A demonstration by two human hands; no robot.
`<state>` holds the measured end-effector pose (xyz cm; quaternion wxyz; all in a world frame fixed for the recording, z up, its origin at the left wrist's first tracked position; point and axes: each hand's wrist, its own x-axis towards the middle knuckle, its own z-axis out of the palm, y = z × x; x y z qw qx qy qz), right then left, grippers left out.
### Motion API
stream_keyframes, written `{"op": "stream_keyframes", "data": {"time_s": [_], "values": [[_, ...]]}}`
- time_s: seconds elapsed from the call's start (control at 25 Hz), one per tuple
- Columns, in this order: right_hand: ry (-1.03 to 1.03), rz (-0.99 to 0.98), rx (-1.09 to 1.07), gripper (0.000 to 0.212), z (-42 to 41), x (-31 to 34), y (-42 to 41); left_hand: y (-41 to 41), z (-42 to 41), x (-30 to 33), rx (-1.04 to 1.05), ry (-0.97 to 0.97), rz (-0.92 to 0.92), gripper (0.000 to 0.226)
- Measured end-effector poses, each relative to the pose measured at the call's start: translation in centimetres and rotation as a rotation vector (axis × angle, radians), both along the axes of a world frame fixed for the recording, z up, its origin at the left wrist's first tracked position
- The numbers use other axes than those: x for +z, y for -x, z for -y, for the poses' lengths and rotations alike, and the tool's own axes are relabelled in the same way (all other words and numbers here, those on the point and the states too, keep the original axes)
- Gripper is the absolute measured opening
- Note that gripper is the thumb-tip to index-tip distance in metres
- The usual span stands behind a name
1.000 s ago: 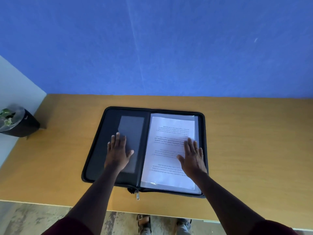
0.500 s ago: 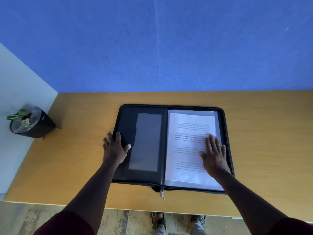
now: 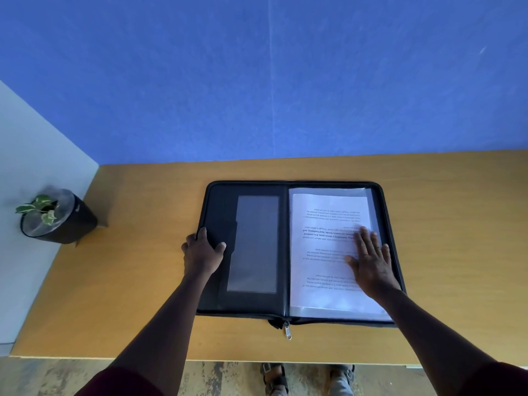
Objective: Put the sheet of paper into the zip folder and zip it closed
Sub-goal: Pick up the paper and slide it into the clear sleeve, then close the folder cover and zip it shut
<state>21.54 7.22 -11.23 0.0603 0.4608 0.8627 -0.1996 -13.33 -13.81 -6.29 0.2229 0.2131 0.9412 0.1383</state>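
Wooden desk (image 3: 143, 281), blue wall (image 3: 257, 81); left hand (image 3: 203, 252) grips folder (image 3: 223, 212) edge, right hand (image 3: 371, 261) flat on paper (image 3: 323, 252).

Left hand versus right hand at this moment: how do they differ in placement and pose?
The left hand curls over the outer edge of the zip folder, thumb on the black cover; the right hand lies flat, fingers spread. The left hand touches only the folder; the right hand presses on the sheet of paper. Both rest on the open folder, holding nothing lifted.

Black zip folder (image 3: 257, 247) lies open; printed sheet (image 3: 328, 252) inside right half.
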Motion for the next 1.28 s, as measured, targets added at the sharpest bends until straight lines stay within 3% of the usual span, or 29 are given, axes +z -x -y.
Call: {"op": "stream_keyframes", "data": {"time_s": [0.32, 0.68, 0.88, 1.28], "values": [[0.054, 0.011, 0.018, 0.071, -0.1, 0.9, 0.0, -0.4, -1.5, 1.8, 0.072, 0.038, -0.017, 0.087], [0.07, 0.022, 0.026, 0.072, -0.1, 1.3, 0.1, -2.0, -3.8, 9.4, 0.034, -0.03, -0.405, 0.051], [0.036, 0.023, 0.054, 0.073, -0.1, 1.4, -0.1, -3.9, -5.3, 13.3, -0.038, -0.167, -0.438, 0.035], [-0.083, 0.059, 0.149, 0.076, -2.2, 0.9, -1.6, -8.5, -8.7, 17.5, -0.196, -0.248, -0.511, 0.034]]}}
